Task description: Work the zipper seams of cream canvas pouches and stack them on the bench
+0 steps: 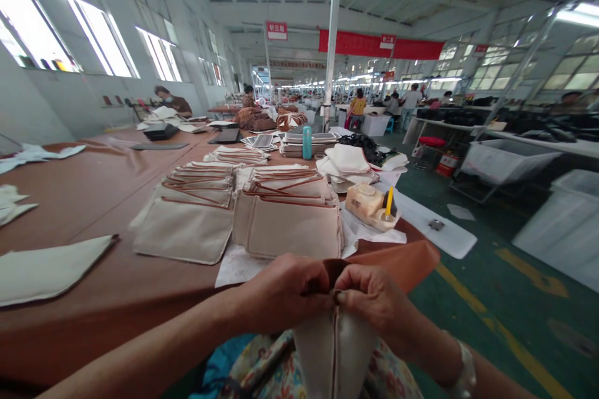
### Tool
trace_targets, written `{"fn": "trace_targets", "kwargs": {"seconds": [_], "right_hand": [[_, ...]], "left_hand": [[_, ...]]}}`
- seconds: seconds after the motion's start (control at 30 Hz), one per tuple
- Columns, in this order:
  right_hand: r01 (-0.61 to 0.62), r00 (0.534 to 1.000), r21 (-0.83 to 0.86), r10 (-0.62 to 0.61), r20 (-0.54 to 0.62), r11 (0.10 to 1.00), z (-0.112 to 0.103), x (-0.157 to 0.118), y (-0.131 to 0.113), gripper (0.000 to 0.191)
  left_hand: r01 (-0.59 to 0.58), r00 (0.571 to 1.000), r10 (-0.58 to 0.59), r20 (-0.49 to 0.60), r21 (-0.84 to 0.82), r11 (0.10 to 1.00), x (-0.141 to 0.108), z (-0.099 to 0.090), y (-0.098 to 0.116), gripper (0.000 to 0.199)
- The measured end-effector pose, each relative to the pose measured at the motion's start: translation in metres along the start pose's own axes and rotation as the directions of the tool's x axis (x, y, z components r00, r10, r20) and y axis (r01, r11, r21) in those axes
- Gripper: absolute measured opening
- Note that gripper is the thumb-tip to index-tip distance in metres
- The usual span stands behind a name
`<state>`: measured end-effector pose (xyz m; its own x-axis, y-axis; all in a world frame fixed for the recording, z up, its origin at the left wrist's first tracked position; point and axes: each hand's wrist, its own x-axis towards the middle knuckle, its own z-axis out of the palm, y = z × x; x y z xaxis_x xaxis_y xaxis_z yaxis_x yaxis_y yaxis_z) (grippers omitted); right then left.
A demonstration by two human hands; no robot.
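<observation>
A cream leather-like bag piece (316,355) with a seam down its middle and a brown edge at the top hangs over my lap. My left hand (285,290) is closed, pinching the top of the piece on the left of the seam. Pressed close beside it, my right hand (377,296) pinches the same top edge from the right. The fingertips nearly meet at the seam and partly cover it. Just beyond my hands, stacks of similar cream pieces (294,227) with brown edging lie on the brown-covered table (107,199).
Right of the stacks stand a glue container (362,199) and a yellow-handled brush (389,199). A turquoise bottle (307,142) is upright behind them. One cream piece (51,268) lies at the left. White bins (561,218) stand on the green floor. A co-worker (173,101) sits at the far left.
</observation>
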<state>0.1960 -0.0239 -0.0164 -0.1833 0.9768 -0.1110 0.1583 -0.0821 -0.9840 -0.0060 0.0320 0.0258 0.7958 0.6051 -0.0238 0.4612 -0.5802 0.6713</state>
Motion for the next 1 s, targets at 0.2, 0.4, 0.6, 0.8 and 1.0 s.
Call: {"fn": "trace_targets", "kwargs": {"seconds": [0.2,0.4,0.6,0.8,1.0], "right_hand": [[-0.010,1.000,-0.001,0.010,-0.004,1.000,0.000,0.000,0.001,0.018],[-0.011,1.000,0.007,0.011,-0.004,1.000,0.000,-0.003,-0.001,0.010],[-0.025,1.000,0.007,0.025,-0.014,1.000,0.001,-0.003,-0.006,0.020],[-0.043,0.999,0.024,0.043,0.003,0.999,0.000,-0.006,-0.007,0.022],[-0.001,1.000,0.023,0.001,-0.001,1.000,0.001,-0.006,-0.004,0.015]], "left_hand": [[0.007,1.000,-0.005,0.011,-0.201,0.980,0.001,0.004,-0.001,0.034],[0.144,0.990,-0.111,0.093,-0.564,0.813,0.002,0.003,-0.009,0.046],[0.091,0.995,-0.099,-0.028,-0.201,0.975,0.001,0.011,-0.001,0.029],[0.101,0.995,-0.103,0.013,-0.341,0.935,0.000,0.010,-0.004,0.029],[0.161,0.986,-0.104,0.130,-0.595,0.788,0.001,0.009,-0.006,0.038]]}}
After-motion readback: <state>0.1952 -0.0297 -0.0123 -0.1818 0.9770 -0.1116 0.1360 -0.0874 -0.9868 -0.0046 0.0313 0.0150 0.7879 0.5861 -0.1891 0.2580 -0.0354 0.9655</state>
